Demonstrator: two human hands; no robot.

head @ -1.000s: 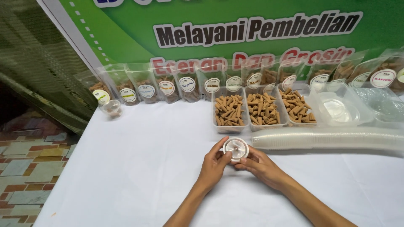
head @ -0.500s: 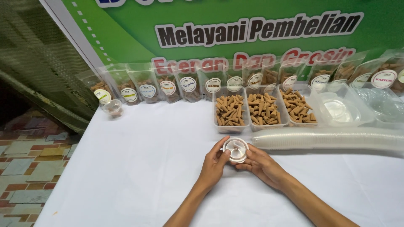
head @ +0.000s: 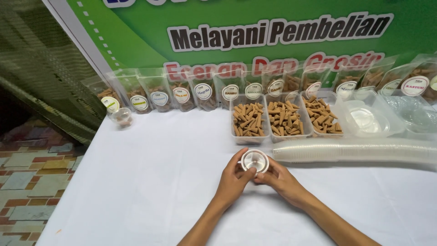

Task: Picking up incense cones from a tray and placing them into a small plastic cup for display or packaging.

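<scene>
I have my left hand (head: 232, 178) and right hand (head: 277, 178) closed around a small clear lidded cup (head: 255, 160). It sits just in front of the lying stack of clear cups (head: 355, 150).

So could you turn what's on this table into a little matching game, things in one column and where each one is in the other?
Things:
1. small clear cup
2. sleeve of stacked clear cups
3. three open tubs of brown cones
4. small closed cup with cones

Places:
A. lying on its side along the white tablecloth, right of the hands
B. far left, by the end pouch
C. held between the left hand and right hand
D. in front of the row of pouches, centre

Pairs: 1-C, 2-A, 3-D, 4-B
</scene>
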